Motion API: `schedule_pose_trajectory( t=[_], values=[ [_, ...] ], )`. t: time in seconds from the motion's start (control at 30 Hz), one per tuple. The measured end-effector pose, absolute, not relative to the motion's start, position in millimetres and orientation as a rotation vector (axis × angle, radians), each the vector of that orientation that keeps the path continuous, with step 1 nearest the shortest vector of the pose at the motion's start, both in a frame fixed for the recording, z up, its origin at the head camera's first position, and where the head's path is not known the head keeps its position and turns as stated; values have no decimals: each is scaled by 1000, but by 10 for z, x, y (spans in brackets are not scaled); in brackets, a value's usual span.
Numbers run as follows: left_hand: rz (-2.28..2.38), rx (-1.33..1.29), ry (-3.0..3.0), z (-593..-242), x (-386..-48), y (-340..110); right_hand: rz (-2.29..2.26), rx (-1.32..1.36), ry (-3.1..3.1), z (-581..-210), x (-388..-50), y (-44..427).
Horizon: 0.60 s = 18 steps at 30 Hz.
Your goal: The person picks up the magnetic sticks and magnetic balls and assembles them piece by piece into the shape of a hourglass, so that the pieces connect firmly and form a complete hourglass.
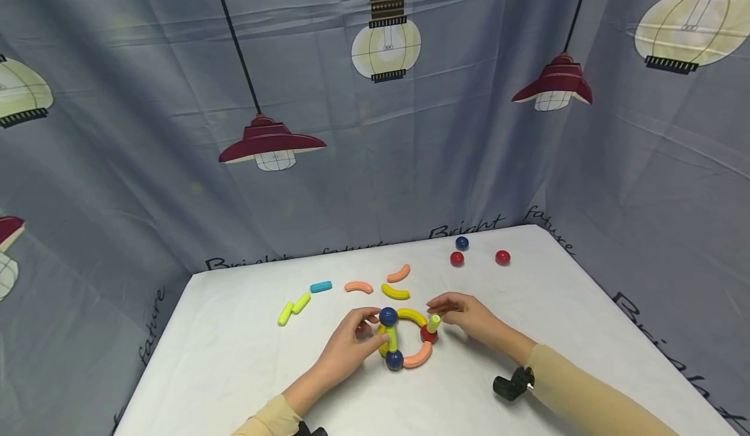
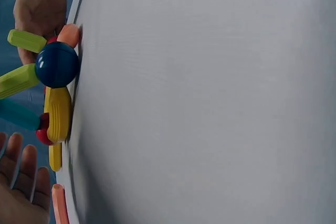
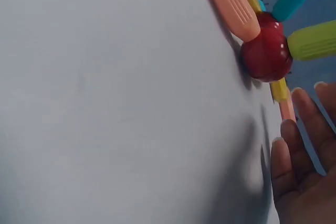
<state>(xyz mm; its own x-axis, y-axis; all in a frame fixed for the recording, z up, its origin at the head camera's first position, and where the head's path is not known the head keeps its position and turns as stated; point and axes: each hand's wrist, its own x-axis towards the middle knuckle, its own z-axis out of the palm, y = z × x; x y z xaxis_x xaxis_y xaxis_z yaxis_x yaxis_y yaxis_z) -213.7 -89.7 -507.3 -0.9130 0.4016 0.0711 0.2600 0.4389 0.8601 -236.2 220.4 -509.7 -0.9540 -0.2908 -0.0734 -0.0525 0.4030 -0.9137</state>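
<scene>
Trainee: Which details depend on the view?
Technician: Reference item: the ball-and-rod frame (image 1: 392,341), standing on the white table (image 1: 234,358). Left of it is the left hand (image 1: 354,340), its fingers bent near the raised blue ball (image 1: 388,317). The head view overlaps the thumb tip with the frame; the left wrist view shows other fingers apart from it. Whether they grasp cannot be told. Both wrist views show a teal rod (image 2: 18,115) rising from a rear red ball (image 2: 43,135); the head view hides both. Right of the frame is the right hand (image 1: 459,310), released: the right wrist view shows extended, spaced fingers beside the front red ball (image 3: 266,56).

Trainee: Counts?
Technician: Visible in the frame: two blue balls, two red, two green rods, one teal, two yellow curves, one orange. Loose, left to right beyond the frame: two green sticks (image 1: 301,303), one blue stick (image 1: 321,287), two orange arcs (image 1: 359,287), one yellow arc (image 1: 395,291), two spare red balls (image 1: 457,259), one spare blue ball (image 1: 461,243).

Trainee: Markings?
Technician: The curtain (image 1: 363,195) behind the frame reads "Bright" and "fature", repeated.
</scene>
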Motion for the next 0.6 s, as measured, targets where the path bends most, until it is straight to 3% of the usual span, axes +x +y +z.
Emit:
schedule_pose_trajectory(
  t=[0.27, 0.6],
  values=[
    [1578, 695, 2570, -5049, -2149, -851, -1461, -364, 2535, -5015, -2101, 2246],
    [1605, 747, 2547, -5058, -2162, -803, -1466, -375, 2553, -5039, -2140, 2044]
  ],
)
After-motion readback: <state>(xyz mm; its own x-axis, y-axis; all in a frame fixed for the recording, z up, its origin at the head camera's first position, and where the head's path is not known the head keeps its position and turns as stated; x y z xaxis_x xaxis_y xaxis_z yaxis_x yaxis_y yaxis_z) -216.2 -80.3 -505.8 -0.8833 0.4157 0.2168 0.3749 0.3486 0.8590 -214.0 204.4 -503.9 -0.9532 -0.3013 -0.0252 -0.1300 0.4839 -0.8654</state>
